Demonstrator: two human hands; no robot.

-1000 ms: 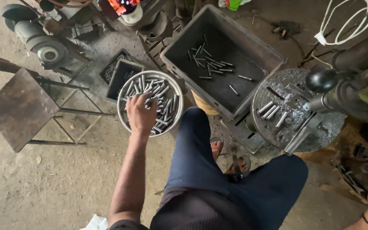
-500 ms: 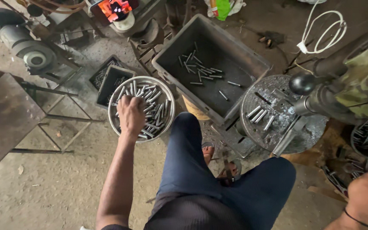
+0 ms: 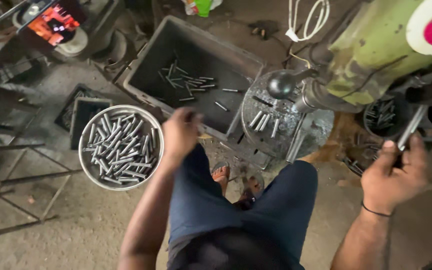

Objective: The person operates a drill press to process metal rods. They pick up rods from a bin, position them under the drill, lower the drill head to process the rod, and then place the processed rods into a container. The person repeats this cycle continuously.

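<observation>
My left hand (image 3: pixel 180 134) hovers in a closed fist between a round metal bowl (image 3: pixel 84 150) heaped with several short metal pins (image 3: pixel 121 147) and a round drill-press table (image 3: pixel 296 132). The fist seems to hold pins, mostly hidden by the fingers. A few pins (image 3: pixel 265 121) lie on that table. At the lower right my right hand (image 3: pixel 395 176) grips a thin metal lever rod (image 3: pixel 412 127) of the green machine (image 3: pixel 376 45). My legs in dark blue trousers (image 3: pixel 241 200) sit between the two hands.
A grey plastic crate (image 3: pixel 143 85) with several pins stands behind the bowl. A ball-ended handle (image 3: pixel 281 83) juts out over the round table. A dark pot of pins (image 3: pixel 383 116) sits under the machine. Black trays (image 3: pixel 83 114) and a metal frame (image 3: pixel 21 176) lie to the left.
My left hand has lifted out of the bowl and moved right toward the round table. My right hand has come up and taken hold of the lever rod. The view shifted right.
</observation>
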